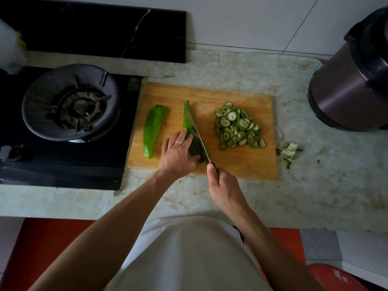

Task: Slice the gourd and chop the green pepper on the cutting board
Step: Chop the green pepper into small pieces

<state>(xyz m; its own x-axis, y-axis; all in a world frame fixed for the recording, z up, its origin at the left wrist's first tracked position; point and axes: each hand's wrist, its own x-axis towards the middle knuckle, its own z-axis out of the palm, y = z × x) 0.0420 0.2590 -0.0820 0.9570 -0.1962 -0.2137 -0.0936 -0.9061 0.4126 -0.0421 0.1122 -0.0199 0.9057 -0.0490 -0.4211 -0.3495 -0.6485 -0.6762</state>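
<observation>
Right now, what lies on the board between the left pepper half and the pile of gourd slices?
In the head view, the other pepper half lies there, with the left hand pressing on it and the knife along its right side.

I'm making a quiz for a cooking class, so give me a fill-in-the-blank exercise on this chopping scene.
1. The right hand grips the ____ by its handle.
2. The left hand presses a green pepper piece on the ____.
3. The gourd slices lie in a pile to the ____ of the blade.
4. A second pepper piece lies nearest the ____.

Missing words: knife; cutting board; right; stove
</observation>
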